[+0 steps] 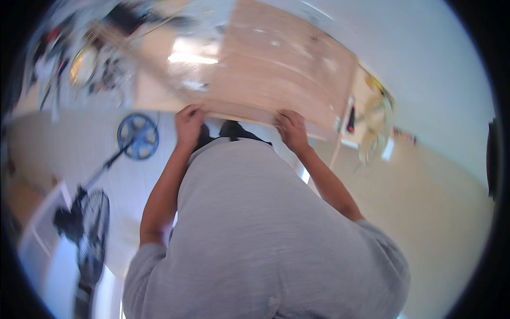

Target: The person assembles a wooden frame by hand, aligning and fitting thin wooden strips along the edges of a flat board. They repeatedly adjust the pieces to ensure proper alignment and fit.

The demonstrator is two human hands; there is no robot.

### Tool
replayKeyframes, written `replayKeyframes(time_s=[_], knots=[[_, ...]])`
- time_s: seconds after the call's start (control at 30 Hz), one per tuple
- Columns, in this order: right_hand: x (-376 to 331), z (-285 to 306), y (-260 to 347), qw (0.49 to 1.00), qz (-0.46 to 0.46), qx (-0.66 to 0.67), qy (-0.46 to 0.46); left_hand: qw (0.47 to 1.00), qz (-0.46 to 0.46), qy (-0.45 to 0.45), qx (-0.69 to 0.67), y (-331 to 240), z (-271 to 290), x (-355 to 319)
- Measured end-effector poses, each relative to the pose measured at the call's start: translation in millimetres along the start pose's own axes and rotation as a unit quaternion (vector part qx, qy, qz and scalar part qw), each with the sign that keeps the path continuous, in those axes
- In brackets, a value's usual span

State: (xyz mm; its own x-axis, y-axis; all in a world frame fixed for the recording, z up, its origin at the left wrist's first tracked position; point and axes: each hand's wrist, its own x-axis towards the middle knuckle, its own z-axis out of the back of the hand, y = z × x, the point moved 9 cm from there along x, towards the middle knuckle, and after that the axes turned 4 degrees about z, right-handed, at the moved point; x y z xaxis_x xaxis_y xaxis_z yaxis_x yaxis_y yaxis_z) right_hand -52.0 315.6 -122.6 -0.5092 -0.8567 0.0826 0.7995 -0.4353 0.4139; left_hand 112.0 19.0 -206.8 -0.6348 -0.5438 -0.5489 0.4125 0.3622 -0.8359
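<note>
Between my two hands runs a narrow light-brown strip (241, 110), wood-like, along the near edge of a large brown board (281, 64). My left hand (188, 126) is closed on the strip's left part, fingers curled over it. On the right part, my right hand (291, 129) pinches it with bent fingers. Beyond my left hand a long thin brown length (143, 61) slants up to the far left; motion blur hides whether it belongs to the same strip. Whether the strip touches the board cannot be made out.
The worktop's left side holds blurred clutter and a round golden roll (84, 65). A red-and-black tool (351, 118) and pale yellowish rolls (375, 127) lie right of the board. Left of me stands a black fan (93, 234); a blue round wheel-like base (138, 136) is nearby.
</note>
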Motion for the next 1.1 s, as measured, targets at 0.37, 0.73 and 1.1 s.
replayKeyframes(time_s=[0.37, 0.73, 1.1], knots=[[-148, 94, -137, 0.877, -0.402, -0.205, -0.163, 0.996, 0.081, 0.001, 0.029, -11, 9, 4], [-227, 117, -227, 0.842, -0.485, 0.026, -0.237, 0.996, 0.08, -0.019, 0.045, -16, 8, -2], [-225, 146, -266, 0.867, -0.375, -0.174, -0.28, 0.995, 0.082, -0.03, 0.047, -11, 14, 0]])
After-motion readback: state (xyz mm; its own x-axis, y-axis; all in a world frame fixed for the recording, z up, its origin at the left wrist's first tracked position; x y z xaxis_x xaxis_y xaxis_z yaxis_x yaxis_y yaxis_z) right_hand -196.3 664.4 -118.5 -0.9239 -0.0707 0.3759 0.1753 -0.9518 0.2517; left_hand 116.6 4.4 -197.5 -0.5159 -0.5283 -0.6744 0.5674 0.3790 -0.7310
